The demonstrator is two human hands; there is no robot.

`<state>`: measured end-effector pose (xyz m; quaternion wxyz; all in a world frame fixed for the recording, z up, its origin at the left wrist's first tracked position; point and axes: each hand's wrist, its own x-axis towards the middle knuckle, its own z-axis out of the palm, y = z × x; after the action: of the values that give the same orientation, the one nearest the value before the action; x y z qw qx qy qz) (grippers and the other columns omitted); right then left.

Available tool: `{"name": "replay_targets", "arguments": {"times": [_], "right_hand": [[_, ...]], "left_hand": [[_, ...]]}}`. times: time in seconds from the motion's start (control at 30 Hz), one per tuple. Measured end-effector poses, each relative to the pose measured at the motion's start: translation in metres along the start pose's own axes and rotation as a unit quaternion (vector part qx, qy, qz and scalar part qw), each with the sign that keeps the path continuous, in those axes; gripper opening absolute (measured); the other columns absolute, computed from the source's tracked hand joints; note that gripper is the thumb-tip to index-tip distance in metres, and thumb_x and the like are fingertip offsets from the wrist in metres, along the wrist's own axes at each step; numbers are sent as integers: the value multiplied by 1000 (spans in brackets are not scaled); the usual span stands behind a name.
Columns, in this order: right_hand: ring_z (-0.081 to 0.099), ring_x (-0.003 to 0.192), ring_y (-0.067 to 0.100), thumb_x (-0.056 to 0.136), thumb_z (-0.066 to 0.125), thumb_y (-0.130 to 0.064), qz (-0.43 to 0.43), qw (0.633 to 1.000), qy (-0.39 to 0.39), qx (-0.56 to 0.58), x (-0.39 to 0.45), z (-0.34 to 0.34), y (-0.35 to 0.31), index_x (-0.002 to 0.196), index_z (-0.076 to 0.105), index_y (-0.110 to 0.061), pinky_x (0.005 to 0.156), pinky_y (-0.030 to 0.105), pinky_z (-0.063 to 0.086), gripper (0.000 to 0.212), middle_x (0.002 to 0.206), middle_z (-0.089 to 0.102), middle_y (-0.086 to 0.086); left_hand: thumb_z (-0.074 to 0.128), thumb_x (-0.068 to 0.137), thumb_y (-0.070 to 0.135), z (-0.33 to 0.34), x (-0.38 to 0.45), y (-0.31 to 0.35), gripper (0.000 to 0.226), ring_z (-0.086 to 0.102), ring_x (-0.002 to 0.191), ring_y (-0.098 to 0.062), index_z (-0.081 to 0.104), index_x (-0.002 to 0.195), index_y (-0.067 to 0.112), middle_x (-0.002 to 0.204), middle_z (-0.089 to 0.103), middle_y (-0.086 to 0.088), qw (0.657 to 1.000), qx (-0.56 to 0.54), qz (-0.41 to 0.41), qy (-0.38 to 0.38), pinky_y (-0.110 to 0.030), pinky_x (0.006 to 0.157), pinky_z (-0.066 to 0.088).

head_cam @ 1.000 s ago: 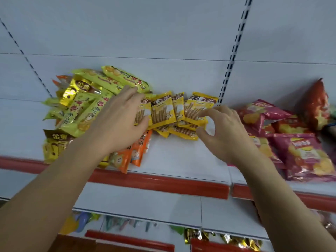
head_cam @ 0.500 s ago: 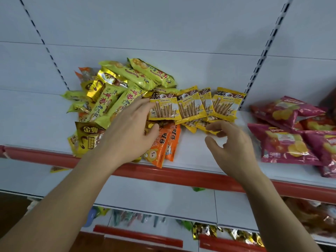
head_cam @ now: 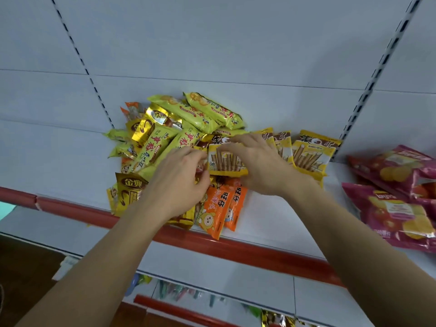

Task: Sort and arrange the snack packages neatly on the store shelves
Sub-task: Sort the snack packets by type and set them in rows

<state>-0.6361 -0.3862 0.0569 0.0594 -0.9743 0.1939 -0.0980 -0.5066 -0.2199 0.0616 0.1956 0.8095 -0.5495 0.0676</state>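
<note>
A jumbled pile of snack packs lies on the white shelf [head_cam: 271, 218]. Long yellow-green packs [head_cam: 212, 109] sit at the back and gold packs [head_cam: 132, 192] at the left. Two orange packs [head_cam: 219, 208] lie at the front. A row of yellow wafer-stick packs [head_cam: 309, 152] runs to the right. My left hand [head_cam: 177, 182] and my right hand [head_cam: 257, 161] both hold one wafer-stick pack [head_cam: 224, 159] by its two sides, fingers curled on its edges. My right hand covers part of the packs behind it.
Pink crisp bags [head_cam: 396, 208] lie on the shelf at the right. A red price strip [head_cam: 247, 251] edges the shelf front. Slotted uprights [head_cam: 368, 90] run up the white back wall. A lower shelf holds more packs [head_cam: 276, 318].
My right hand has moved left onto the wafer-stick pack and grips it. My left hand has curled onto the pack's left edge. The view has shifted left.
</note>
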Motion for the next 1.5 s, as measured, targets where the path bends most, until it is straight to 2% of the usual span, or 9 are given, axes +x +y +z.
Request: {"name": "replay_targets", "arguments": {"times": [0.07,0.33,0.47,0.6,0.8,1.03,1.27,1.4,1.5], "right_hand": [[25,145,25,80,75,-15,-8,999,-29,-13,8,7,5,150,38,-41,107,57,35,83,155,36,-5],[47,136,26,89,69,-13,-45,997,55,41,4,12,16,140,56,-28,112,47,40,55,148,52,-2],[36,141,25,85,65,-10,-42,998,-6,47,3,1,12,141,54,-31,114,44,35,61,150,46,-2],[42,137,25,91,62,-15,-69,989,67,111,13,-8,-11,134,58,-30,112,46,39,46,140,52,-1],[53,107,24,100,53,-18,-93,985,94,115,39,1,-68,138,51,-31,88,43,49,40,108,55,1],[51,63,6,106,34,-48,20,992,35,122,63,15,-123,142,46,-35,68,36,43,40,66,55,-9],[55,65,10,96,33,-68,167,980,31,105,72,15,-150,122,52,-38,69,39,50,45,67,56,-9],[51,56,2,97,46,-61,203,967,107,111,70,20,-159,114,54,-36,57,30,37,31,65,58,-9],[46,44,4,95,59,-51,228,942,166,180,69,19,-164,103,63,-35,47,20,28,18,52,53,-9]], "left_hand": [[56,97,32,6,0,-5,42,53,121,-18,59,136,18,127,61,4,1000,-8,-6,-7,-35,104,44],[59,95,21,5,1,-11,30,58,105,-7,66,124,19,115,63,10,991,-98,-33,79,-27,94,48],[58,94,24,-7,7,-29,30,57,115,-15,66,122,20,121,62,6,989,-61,-61,118,-35,97,47],[60,92,25,-25,10,-61,28,56,113,-23,66,120,21,119,61,-1,977,-23,-125,169,-39,89,48],[65,93,36,-35,7,-109,40,62,95,-20,57,130,24,116,63,1,978,-76,-188,43,-40,84,53],[66,94,40,-26,11,-144,44,63,89,-4,55,134,24,104,61,13,970,-205,-126,-24,-27,73,53],[70,81,64,-25,36,-164,55,62,74,-1,56,121,29,87,60,15,970,-221,-52,-84,-24,58,41],[67,89,57,-27,43,-165,41,61,70,-5,59,117,28,82,62,12,974,-201,-10,-108,-29,54,45],[64,93,50,-32,47,-169,30,64,73,-7,61,111,26,83,66,10,969,-219,8,-118,-34,65,55]]}}
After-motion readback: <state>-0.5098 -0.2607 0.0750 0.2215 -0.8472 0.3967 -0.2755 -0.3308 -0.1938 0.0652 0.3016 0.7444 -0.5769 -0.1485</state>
